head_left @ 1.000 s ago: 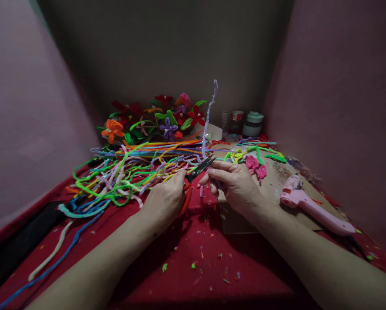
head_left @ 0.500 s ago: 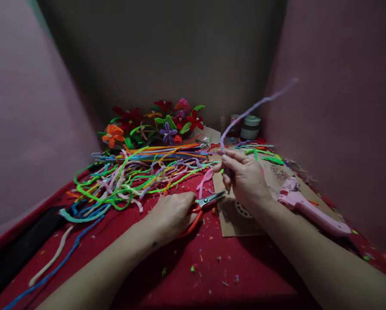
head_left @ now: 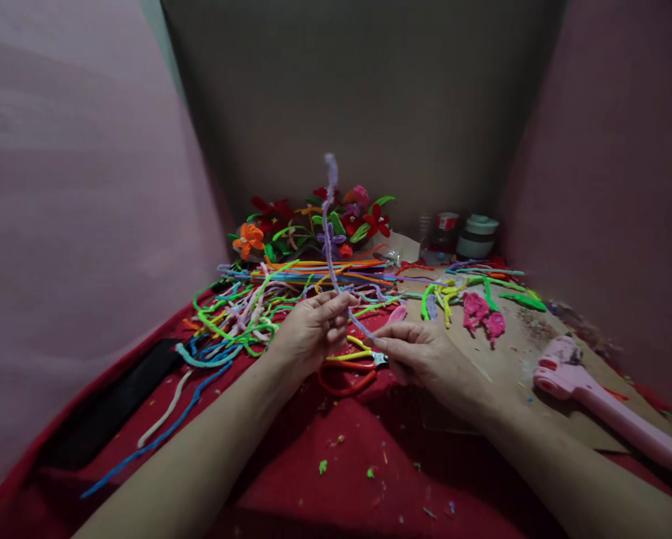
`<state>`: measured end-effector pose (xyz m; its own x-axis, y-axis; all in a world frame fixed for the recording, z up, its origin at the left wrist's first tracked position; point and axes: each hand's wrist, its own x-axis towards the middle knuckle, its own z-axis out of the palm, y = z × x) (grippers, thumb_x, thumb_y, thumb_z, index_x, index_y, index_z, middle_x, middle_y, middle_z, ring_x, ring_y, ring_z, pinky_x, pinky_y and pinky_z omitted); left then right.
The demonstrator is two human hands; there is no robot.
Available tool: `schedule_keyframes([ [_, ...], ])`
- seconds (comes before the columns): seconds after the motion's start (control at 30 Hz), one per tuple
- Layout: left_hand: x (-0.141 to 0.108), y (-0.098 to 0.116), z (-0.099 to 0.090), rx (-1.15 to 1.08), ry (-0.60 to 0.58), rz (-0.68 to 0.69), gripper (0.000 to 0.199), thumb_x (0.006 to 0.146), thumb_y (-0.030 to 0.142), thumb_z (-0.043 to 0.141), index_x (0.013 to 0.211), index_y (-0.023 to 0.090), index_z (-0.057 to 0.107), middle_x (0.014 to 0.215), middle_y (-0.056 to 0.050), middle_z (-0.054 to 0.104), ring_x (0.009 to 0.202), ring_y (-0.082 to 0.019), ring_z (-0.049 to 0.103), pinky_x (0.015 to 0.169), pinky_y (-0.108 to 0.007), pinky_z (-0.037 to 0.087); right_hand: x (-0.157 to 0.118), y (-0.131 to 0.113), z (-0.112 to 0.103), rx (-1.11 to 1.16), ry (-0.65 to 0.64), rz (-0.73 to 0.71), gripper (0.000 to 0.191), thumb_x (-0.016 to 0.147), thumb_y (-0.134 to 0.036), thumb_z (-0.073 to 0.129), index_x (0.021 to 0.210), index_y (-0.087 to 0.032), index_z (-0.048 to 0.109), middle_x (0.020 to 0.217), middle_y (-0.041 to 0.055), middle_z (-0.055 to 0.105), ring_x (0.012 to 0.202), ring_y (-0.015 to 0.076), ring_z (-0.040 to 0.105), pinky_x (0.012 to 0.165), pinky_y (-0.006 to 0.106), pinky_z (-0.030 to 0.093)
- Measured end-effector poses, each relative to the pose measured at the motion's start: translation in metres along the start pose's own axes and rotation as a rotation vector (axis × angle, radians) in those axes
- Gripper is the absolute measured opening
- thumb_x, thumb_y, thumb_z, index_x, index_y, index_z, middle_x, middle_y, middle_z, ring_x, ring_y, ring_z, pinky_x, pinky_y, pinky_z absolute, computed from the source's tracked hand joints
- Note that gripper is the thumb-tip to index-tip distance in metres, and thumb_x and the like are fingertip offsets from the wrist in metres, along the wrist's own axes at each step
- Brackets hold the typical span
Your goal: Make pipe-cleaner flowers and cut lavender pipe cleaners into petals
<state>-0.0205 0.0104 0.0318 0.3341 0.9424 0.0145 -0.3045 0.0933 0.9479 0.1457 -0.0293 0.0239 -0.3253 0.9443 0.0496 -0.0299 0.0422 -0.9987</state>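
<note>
A fuzzy lavender pipe cleaner point(head_left: 328, 243) runs between my two hands over the middle of the table. My left hand point(head_left: 316, 329) pinches it partway along, and its long free part stands up above the fingers with a bent tip. The lower end is pinched between thumb and finger of my right hand point(head_left: 425, 355). Just beneath and between the hands lie scissors with red handles point(head_left: 347, 380), their blades partly hidden by my right hand. A yellow-handled tool point(head_left: 353, 346) lies against them.
Loose coloured pipe cleaners point(head_left: 257, 307) heap at the left, with pipe-cleaner flowers point(head_left: 313, 232) behind. To the right, cardboard point(head_left: 464, 374) bears pink pieces point(head_left: 482, 314) and a pink glue gun point(head_left: 583, 389). A lidded jar point(head_left: 478, 236) stands near the back wall. Scraps dot the red cloth point(head_left: 291, 479).
My left hand has let go of the scissors, now on the table, and holds the pipe cleaner. My right hand has moved down to its lower end. The view has shifted left.
</note>
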Motion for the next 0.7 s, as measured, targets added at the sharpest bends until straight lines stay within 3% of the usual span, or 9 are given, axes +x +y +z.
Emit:
schedule_keyframes([
  [0.17,0.009,0.008,-0.017,-0.061,0.2,0.092,0.013,0.067,0.02,0.066,0.072,0.009,0.06,0.052,0.003,0.051,0.037,-0.002,0.044,0.035,-0.011,0.032,0.003,0.001,0.003,-0.034,0.05,0.036,0.024,0.067,-0.031,0.064,0.05,-0.016,0.056,0.038,-0.0061,0.038,0.036,0.0043,0.027,0.036,0.022,0.014],
  [0.37,0.016,0.013,-0.027,-0.242,0.287,0.161,0.007,0.074,0.014,0.058,0.068,0.01,0.06,0.054,0.001,0.055,0.041,-0.001,0.046,0.037,-0.009,0.036,0.012,0.009,-0.011,0.189,0.23,0.034,0.018,0.065,-0.032,0.066,0.062,-0.015,0.059,0.036,-0.0091,0.031,0.032,0.0037,0.02,0.033,0.02,0.012],
  [0.47,0.019,0.014,-0.028,-0.329,0.392,0.193,0.011,0.076,0.009,0.054,0.067,0.011,0.058,0.057,0.001,0.057,0.045,-0.003,0.052,0.038,-0.009,0.038,0.014,0.009,-0.023,0.555,0.309,-0.09,0.02,0.068,-0.033,0.062,0.077,-0.016,0.061,0.049,-0.0033,0.049,0.04,0.0071,0.039,0.039,0.021,0.032],
  [0.53,0.02,0.012,-0.026,-0.353,0.431,0.184,0.012,0.077,0.007,0.052,0.067,0.012,0.058,0.061,0.001,0.059,0.049,-0.004,0.055,0.039,-0.009,0.039,0.015,0.009,-0.024,0.693,0.283,-0.088,0.025,0.069,-0.037,0.06,0.08,-0.015,0.062,0.064,0.0027,0.058,0.05,0.0102,0.05,0.049,0.024,0.042],
  [0.6,0.019,0.008,-0.021,-0.35,0.431,0.154,0.011,0.076,0.005,0.052,0.069,0.012,0.058,0.063,0.0,0.061,0.051,-0.004,0.058,0.038,-0.009,0.039,0.014,0.011,-0.018,0.673,0.217,-0.061,0.025,0.068,-0.032,0.063,0.086,-0.014,0.063,0.07,0.0038,0.06,0.053,0.0108,0.052,0.053,0.025,0.044],
  [0.7,0.013,-0.001,-0.006,-0.281,0.328,0.111,0.006,0.073,0.006,0.055,0.071,0.01,0.06,0.064,-0.002,0.063,0.051,-0.006,0.059,0.038,-0.011,0.04,0.015,0.019,-0.006,0.563,0.135,-0.087,0.028,0.068,-0.029,0.067,0.092,-0.016,0.061,0.072,0.003,0.062,0.054,0.0104,0.052,0.054,0.025,0.043],
])
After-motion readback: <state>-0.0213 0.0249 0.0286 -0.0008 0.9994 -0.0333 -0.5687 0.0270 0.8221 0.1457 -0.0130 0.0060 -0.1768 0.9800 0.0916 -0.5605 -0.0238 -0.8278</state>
